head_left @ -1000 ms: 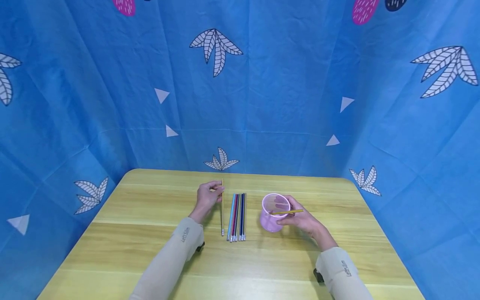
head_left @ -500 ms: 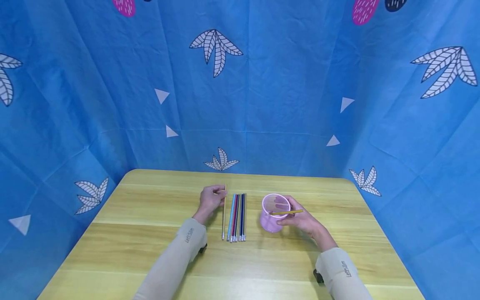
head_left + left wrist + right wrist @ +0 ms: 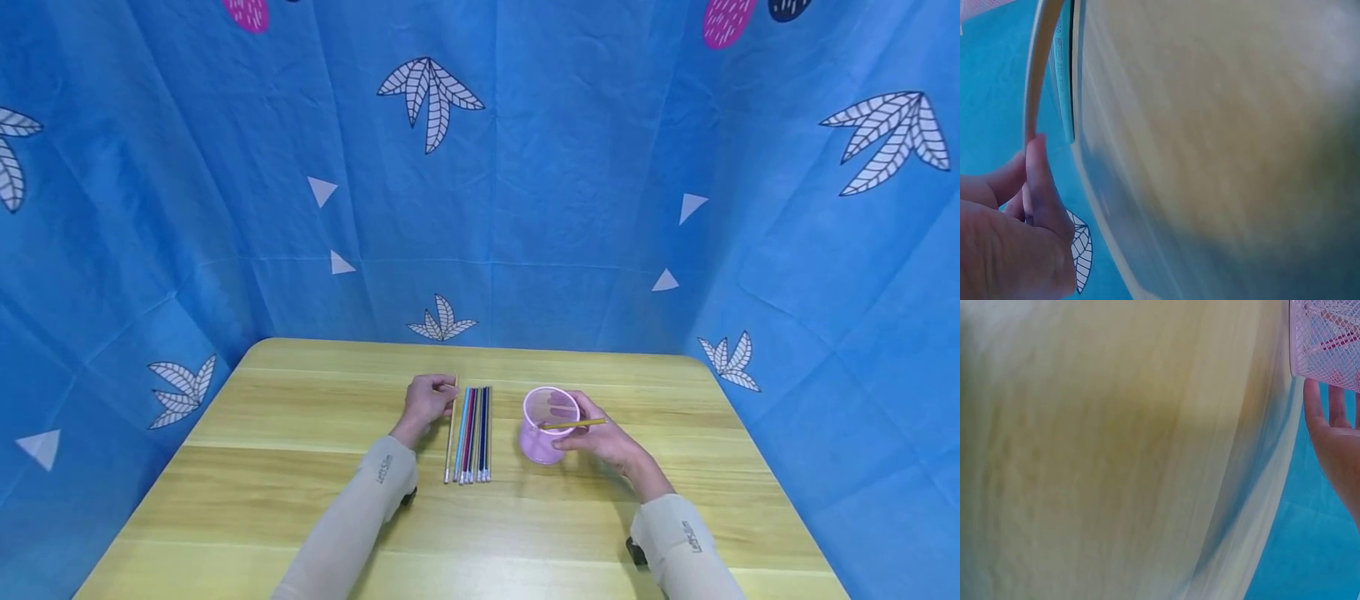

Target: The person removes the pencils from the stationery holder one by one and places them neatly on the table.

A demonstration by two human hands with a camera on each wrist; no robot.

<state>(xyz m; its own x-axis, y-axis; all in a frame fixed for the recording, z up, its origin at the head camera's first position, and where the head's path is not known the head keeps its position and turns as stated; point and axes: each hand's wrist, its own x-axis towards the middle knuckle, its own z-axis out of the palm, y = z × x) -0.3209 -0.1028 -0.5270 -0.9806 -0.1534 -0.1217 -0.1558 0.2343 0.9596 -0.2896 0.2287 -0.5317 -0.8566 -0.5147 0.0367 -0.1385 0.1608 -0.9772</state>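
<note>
In the head view my left hand [image 3: 427, 402] pinches a yellow pencil [image 3: 450, 446] near its far end, eraser end toward me. The left wrist view shows thumb and fingers closed on that pencil [image 3: 1036, 75]. Just right of it, several pencils [image 3: 475, 435] in blue, red, black and yellow lie side by side, erasers toward me. My right hand [image 3: 609, 442] grips a pink mesh pen cup [image 3: 538, 448], upright, fingers round its far side and thumb in front. Another yellow pencil [image 3: 576, 424] slants across the cup's rim to that hand.
A wooden table [image 3: 480, 533] lies beneath everything, its far edge close to a blue patterned curtain [image 3: 480, 208]. The curtain also hangs along both sides. A light sleeve [image 3: 352, 508] covers the left forearm.
My left hand has drawn its pencil to the right and a little toward me, up close to the row of pencils. The right hand, the pen cup and its pencil have stayed put.
</note>
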